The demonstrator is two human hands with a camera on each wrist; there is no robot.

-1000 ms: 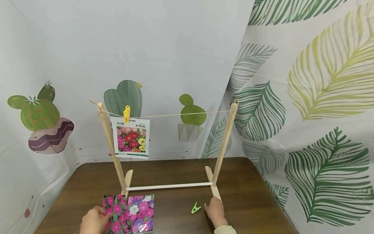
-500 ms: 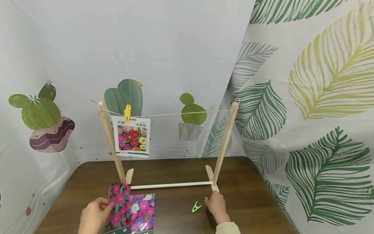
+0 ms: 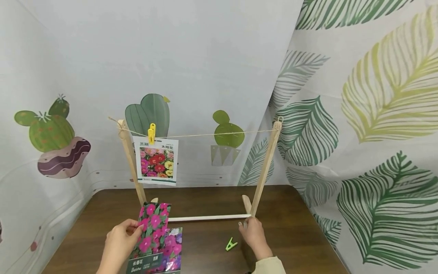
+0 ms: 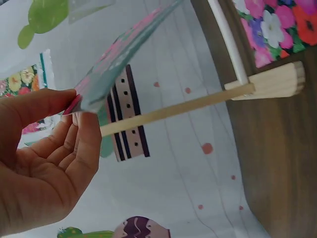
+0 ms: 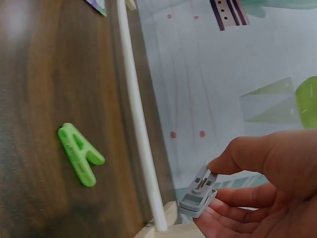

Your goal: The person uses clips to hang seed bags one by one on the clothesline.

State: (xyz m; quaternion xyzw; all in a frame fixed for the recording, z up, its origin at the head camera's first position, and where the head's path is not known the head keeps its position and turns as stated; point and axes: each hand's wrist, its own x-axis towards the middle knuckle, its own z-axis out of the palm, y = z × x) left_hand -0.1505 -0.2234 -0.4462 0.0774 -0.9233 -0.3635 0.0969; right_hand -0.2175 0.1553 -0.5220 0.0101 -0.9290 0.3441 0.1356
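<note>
My left hand [image 3: 119, 241] pinches the left edge of a flower seed packet [image 3: 154, 222] with pink blooms, thumb against fingers. The raised packet tilts and overlaps a second seed packet [image 3: 176, 249] with pink and purple flowers on the table. Edge-on in the left wrist view, the held packet [image 4: 119, 62] sits between thumb and forefinger. My right hand [image 3: 254, 234] is near the foot of the rack's right post. A small grey clothespin [image 5: 198, 192] is pinched between its thumb and fingers. Near that hand, a green clothespin [image 3: 230, 244] lies on the table.
A wooden rack with a right post [image 3: 267, 167] and a white crossbar [image 3: 208, 218] stands on the brown table [image 3: 287, 224]. Between the posts runs a string [image 3: 198, 135]. A yellow clothespin [image 3: 151, 133] holds another seed packet [image 3: 157, 163] on it, near the left post.
My left hand has lifted the pink-flower packet off the table, moving it up and right over the second packet. My right hand has risen slightly from beside the rack's foot.
</note>
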